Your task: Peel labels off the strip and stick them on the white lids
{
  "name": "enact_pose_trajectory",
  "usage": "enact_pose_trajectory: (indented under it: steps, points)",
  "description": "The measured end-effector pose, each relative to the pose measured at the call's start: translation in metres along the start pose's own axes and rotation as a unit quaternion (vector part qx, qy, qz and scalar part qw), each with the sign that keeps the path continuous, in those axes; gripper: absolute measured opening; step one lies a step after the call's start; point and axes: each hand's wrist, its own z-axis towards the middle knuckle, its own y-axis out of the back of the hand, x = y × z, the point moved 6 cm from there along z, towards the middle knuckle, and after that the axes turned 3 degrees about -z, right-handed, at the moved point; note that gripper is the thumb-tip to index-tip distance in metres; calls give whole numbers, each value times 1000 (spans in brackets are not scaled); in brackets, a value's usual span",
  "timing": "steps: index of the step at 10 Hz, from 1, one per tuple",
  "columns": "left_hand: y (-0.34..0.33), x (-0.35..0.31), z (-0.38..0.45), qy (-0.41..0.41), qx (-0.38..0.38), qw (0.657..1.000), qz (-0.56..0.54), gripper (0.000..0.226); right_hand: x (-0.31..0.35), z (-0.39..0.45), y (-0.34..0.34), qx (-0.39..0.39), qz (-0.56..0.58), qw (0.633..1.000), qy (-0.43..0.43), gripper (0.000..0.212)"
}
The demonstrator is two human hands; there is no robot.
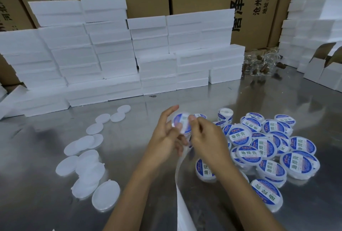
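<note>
Lid (182, 122) pinched in left hand (164, 138), right hand (207, 138) grip pressing label (185, 119)

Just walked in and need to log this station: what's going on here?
A person is labelling lids at a metal table. The left hand holds a white lid while the right hand presses a blue label onto it. The empty backing strip trails down toward the person. Plain white lids lie spread to the left; a pile of labelled lids sits on the right, next to a label roll. White foam boxes are stacked behind.
</note>
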Motion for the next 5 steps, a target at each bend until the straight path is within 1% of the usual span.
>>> enact_pose_trajectory:
  steps: [1, 2, 3, 4, 5]
  points:
    - [-2, 2, 0, 1, 25, 999, 24, 54, -34, 3, 38, -83, -58, 994, -51, 48]
    - [21, 5, 3, 15, -75, 997, -2, 45, -75, -6, 80, -147, -174, 969, -98, 51]
    - [39, 17, 5, 64, -160, 979, -108, 30, -97, -13, 97, -110, -278, 947, -118, 56]
    - [50, 33, 3, 100, -203, 972, -59, 25, -97, -11, 101, -83, -287, 946, -129, 57]
    - [49, 40, -6, 98, -195, 974, 55, 26, -90, -9, 122, -96, -160, 975, -121, 51]
